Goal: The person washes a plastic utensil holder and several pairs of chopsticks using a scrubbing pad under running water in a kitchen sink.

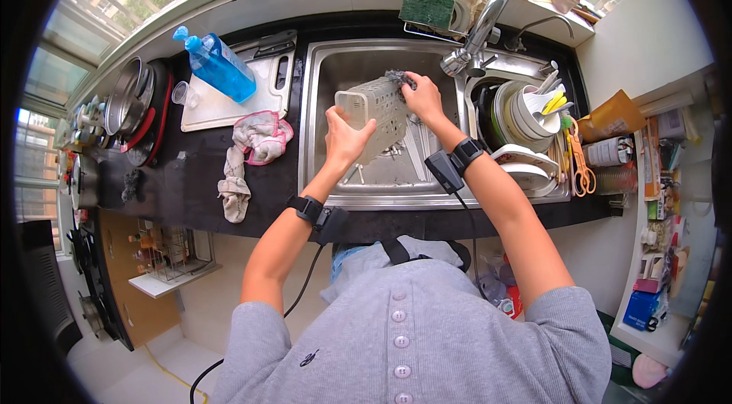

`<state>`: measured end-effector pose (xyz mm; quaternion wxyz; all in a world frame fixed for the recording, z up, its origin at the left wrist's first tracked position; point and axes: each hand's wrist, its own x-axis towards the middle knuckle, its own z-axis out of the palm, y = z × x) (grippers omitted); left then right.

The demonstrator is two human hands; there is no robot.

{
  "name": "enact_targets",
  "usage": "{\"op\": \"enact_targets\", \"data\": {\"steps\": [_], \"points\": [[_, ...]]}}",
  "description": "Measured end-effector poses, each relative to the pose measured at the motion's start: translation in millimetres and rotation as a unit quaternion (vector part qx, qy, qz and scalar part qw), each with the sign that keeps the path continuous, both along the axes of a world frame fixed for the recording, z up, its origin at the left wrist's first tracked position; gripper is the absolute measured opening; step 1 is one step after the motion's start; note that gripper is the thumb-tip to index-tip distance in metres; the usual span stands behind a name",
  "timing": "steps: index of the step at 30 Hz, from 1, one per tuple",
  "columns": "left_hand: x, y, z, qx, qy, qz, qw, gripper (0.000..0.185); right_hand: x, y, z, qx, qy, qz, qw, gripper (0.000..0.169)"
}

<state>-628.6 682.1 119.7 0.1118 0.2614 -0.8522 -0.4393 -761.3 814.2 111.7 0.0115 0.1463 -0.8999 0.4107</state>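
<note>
Over the steel sink (337, 72), my left hand (347, 141) grips one end of a pale, perforated plastic basket (377, 109), which is held tilted. My right hand (423, 98) pinches a grey scouring pad (398, 79) against the basket's far end. Below, white sticks or utensils (413, 149) and small pale pieces (354, 175) lie on the sink floor; the basket hides part of them. The chrome faucet (454, 62) reaches over the sink's right side, and no water stream shows.
Left of the sink are a blue soap bottle (223, 69), a white cutting board (209, 109) bearing a knife (275, 43), and crumpled cloths (263, 135). Stacked bowls (529, 115) and orange scissors (580, 161) stand at right. A green scouring pad (426, 9) rests behind the sink.
</note>
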Motion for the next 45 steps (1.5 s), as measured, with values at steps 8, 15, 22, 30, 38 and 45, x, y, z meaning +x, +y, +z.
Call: {"op": "enact_targets", "data": {"steps": [8,15,22,30,38,45], "points": [[9.8,-17.5,7.2,-0.135,0.11,-0.077,0.982,0.071,18.2,-3.4,17.9,-0.036,0.021,0.099,0.994,0.031],[11.6,-25.7,12.0,-0.181,0.135,-0.076,0.971,0.072,60.5,-14.7,56.9,-0.052,0.074,0.182,0.979,0.027],[20.1,-20.9,21.1,-0.135,0.12,-0.097,0.979,0.072,-17.3,25.3,-14.3,-0.044,-0.033,0.052,0.997,0.032],[3.7,-41.1,-17.4,0.352,0.166,0.032,0.92,0.053,-10.1,18.7,2.0,-0.407,-0.459,0.111,0.782,0.046],[0.2,-65.1,2.4,0.57,0.092,-0.039,0.815,0.043,1.6,32.2,34.5,-0.217,-0.399,0.245,0.857,0.054],[-10.7,-71.8,-2.3,0.503,0.019,-0.046,0.863,0.054,-2.5,21.7,44.6,-0.193,-0.409,0.238,0.859,0.052]]}}
